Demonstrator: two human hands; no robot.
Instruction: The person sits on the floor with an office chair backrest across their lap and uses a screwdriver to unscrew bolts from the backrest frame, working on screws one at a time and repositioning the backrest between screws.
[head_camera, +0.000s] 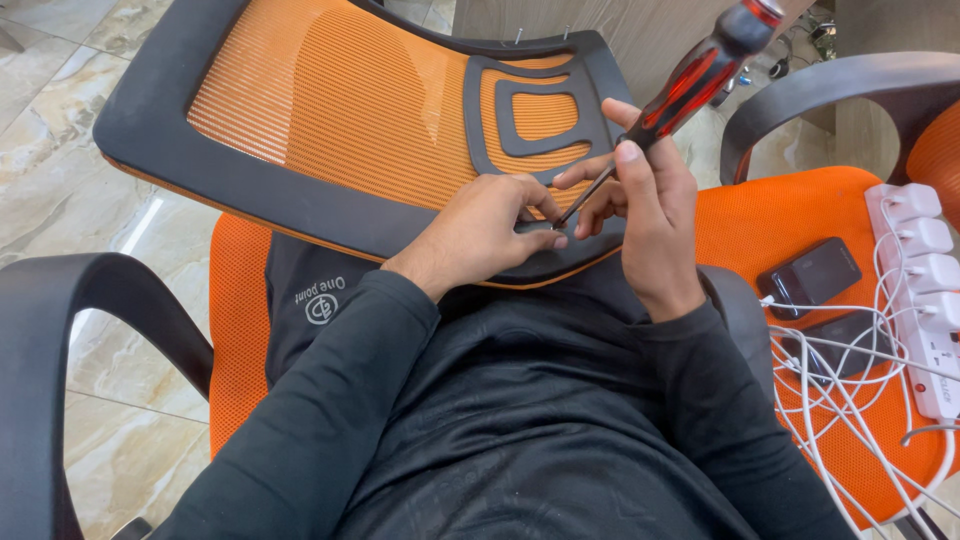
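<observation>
Your right hand (648, 215) is closed around a screwdriver (690, 82) with a red and black handle, its tip angled down onto the black frame of the orange mesh chair back (340, 110) lying across your lap. Your left hand (490, 232) pinches the frame just beside the tip. On the orange seat to the right lie two phones (810, 272), white cables and a power strip (925, 290).

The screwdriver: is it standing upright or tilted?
Tilted. The screwdriver slants in the right hand, its red-and-black handle up right and its tip down left on the chair backrest.
</observation>
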